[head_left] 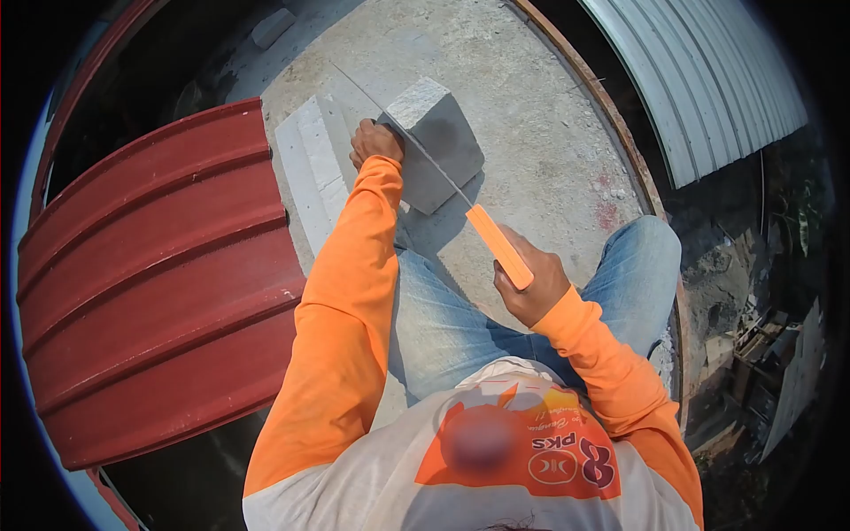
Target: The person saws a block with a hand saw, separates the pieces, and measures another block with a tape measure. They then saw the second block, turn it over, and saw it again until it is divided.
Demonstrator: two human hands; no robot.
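Observation:
My right hand (537, 276) is wrapped round the orange handle (500, 248) of a hand saw. Its thin blade (425, 155) slants up and left, crossing over a light grey lightweight concrete block (443, 146) on the concrete floor. The blade appears nearly edge-on. At the block's left side, my left hand (377, 143) is closed with its fingers curled, gripping the block's edge. Its thumb is mostly hidden. Just left of that hand lies a long pale slab (312, 164) of similar material, with a step along its length.
Red corrugated roofing sheet (164, 274) fills the left side. A rusty metal edge (602, 84) borders the concrete floor (549, 133) on the right, with grey corrugated sheeting (699, 80) beyond it. Boards and debris (761, 354) lie lower down at right. My bent knees flank the work.

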